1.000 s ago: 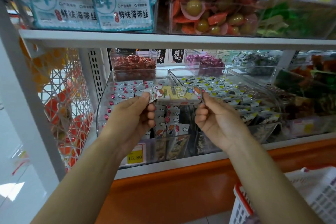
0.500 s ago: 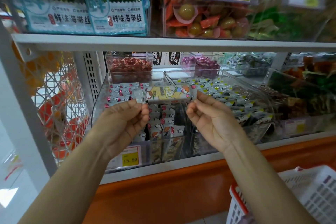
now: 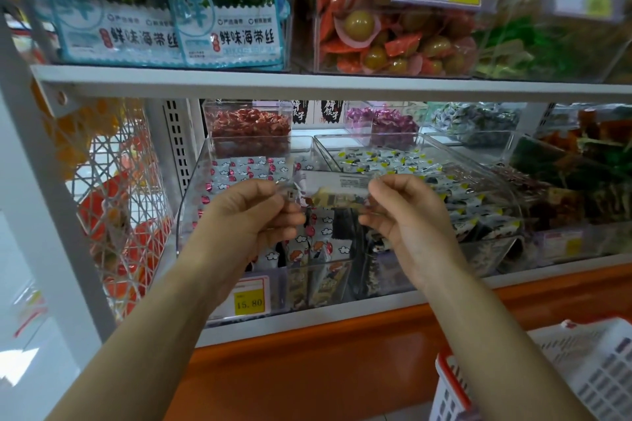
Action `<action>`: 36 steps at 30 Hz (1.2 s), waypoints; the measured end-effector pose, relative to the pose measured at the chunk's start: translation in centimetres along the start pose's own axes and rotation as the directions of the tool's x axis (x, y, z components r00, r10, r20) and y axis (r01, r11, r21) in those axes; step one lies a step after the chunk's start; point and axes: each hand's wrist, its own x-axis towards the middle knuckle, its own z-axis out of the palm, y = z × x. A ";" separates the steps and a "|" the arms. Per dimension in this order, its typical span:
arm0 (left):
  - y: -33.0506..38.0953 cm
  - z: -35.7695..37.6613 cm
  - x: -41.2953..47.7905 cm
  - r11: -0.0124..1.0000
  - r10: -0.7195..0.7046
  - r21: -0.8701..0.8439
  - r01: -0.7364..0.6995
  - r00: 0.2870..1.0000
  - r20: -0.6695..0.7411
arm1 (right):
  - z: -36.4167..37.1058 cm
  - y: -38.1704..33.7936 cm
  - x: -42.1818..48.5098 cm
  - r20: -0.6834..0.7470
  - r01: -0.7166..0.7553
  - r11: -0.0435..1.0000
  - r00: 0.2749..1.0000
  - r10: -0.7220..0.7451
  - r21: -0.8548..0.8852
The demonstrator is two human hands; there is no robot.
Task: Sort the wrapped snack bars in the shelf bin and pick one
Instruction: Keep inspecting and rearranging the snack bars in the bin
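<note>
- At a shop shelf (image 3: 307, 84), before a clear bin (image 3: 191, 215) of wrapped snack bars (image 3: 239, 167), priced by a yellow tag (image 3: 249, 302).
- Below right, white basket (image 3: 598, 376), likely destination for the pick.
- Left hand (image 3: 249, 215) and right hand (image 3: 407, 212) raised over the bin, fingers curled together, pinching opposite ends.
- Between them, one snack bar (image 3: 337, 188), held level, printed back upward.
- Best handled by the crimped ends only, lightly, label checked before basketing.

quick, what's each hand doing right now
Left hand: closed, pinching the left end of the wrapped snack bar.
Right hand: closed, pinching the right end of the same bar.
</note>
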 end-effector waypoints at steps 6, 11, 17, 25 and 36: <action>0.0 -0.1 0.1 1.000 0.009 0.005 -0.009 0.999 -0.040 | -0.2 0.6 0.1 0.048 0.134 0.971 0.991 -0.127 -0.200; 0.1 0.1 -0.2 0.995 0.047 0.085 -0.045 0.999 -0.023 | -0.2 0.7 0.0 0.088 0.161 0.949 0.986 -0.142 -0.273; 0.3 0.3 -0.5 0.957 0.108 0.274 -0.100 0.994 -0.015 | -0.1 0.5 -0.2 0.065 0.161 0.936 0.987 -0.148 -0.313; 0.3 0.5 -0.6 0.867 0.117 0.485 -0.111 0.993 0.019 | 0.3 0.2 -0.6 0.050 0.220 0.904 0.975 -0.216 -0.366; 1.2 -0.1 -0.4 0.818 0.108 0.570 -0.074 0.994 -0.025 | 0.7 0.2 -1.2 0.232 0.366 0.767 0.930 -0.284 -0.528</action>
